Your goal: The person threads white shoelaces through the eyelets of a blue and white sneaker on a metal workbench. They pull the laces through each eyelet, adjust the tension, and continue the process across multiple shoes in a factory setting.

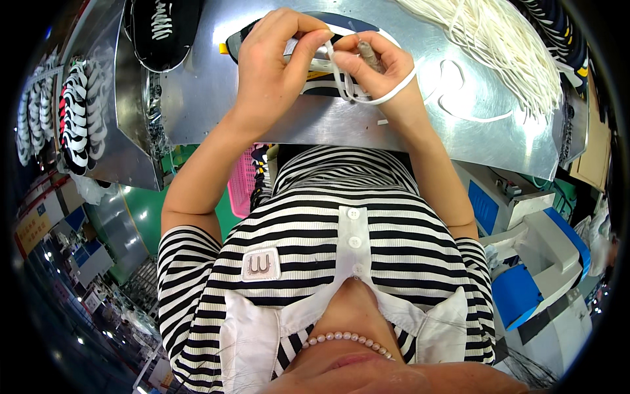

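Note:
Over the metal table, my left hand (272,72) pinches a white shoelace (348,82) between thumb and forefinger. My right hand (387,69) is closed around a thin-tipped hand tool with a cloth-wrapped, tan-grey handle (369,56); its exact kind does not show. The lace loops between my two hands and passes over my right wrist. Whether the right fingertips also grip the lace, I cannot tell. Beneath both hands lies a dark navy and white shoe upper (321,87) with yellow touches, largely covered by my fingers.
A big bundle of white laces (499,46) lies on the right of the metal table (203,98). A black shoe upper (165,33) sits far left. Stacked upper pieces (75,118) hang further left. Below the table edge is a pink basket (241,184); a grey-blue machine (531,262) stands right.

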The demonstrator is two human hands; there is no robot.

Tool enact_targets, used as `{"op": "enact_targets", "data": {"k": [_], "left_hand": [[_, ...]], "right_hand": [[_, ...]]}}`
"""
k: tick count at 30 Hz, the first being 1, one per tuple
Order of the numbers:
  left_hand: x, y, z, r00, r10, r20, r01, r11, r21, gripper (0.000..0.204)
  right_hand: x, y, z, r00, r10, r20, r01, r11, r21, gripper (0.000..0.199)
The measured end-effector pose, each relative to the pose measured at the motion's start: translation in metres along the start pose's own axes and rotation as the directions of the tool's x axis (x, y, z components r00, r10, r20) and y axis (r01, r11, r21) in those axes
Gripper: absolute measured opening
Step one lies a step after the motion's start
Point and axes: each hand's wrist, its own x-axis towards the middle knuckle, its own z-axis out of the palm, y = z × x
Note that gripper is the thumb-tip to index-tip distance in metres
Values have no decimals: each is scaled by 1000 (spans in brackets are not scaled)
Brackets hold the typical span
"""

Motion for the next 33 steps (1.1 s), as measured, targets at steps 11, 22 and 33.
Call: {"op": "enact_targets", "data": {"k": [11, 22, 33], "left_hand": [[-7, -23, -14, 563, -672, 480, 808, 571, -149, 43], [-18, -8, 21, 682, -629, 374, 729, 630, -269, 42], [-29, -3, 22, 783, -566, 260, 622, 702, -347, 19]], "right_hand": [[14, 21, -11, 983, 55, -177, -61, 998, -34, 32], [9, 12, -13, 996, 12, -87, -57, 843, -535, 44], [-18, -6, -23, 971, -239, 23, 205, 773, -601, 17]]}}
